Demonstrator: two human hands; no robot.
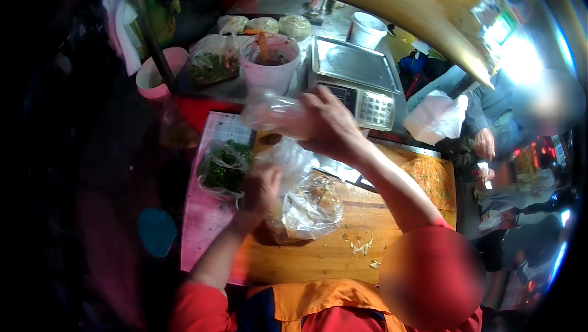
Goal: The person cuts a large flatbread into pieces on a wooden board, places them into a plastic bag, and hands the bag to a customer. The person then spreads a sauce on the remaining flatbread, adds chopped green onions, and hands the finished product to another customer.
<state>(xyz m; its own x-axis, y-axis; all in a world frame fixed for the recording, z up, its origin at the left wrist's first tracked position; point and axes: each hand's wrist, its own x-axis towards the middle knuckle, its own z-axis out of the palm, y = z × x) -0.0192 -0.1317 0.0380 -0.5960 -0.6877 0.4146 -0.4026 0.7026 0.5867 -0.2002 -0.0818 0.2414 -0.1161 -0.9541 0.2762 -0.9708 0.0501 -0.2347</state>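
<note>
My right hand (pixel 328 125) is raised over the back of the wooden board, its fingers closed on thin clear plastic (pixel 268 111) that is blurred by motion. Lower down, my left hand (pixel 262 189) is curled at the crumpled upper part of a clear plastic bag (pixel 305 215); blur hides whether its fingers grip the film. Pale brown food shows through this bag, which rests on the wooden cutting board (pixel 321 258). Whether both pieces of plastic belong to one bag, I cannot tell. Left of my left hand, chopped green herbs sit in another plastic bag (pixel 225 166).
Beyond the board stand a digital scale (pixel 353 63), a pink-white bucket (pixel 271 72) with a utensil in it, and a white tub (pixel 367 29). A flatbread (pixel 427 183) lies at the board's right. To the right, a person's hand (pixel 484 144) is near a white bag (pixel 438 116).
</note>
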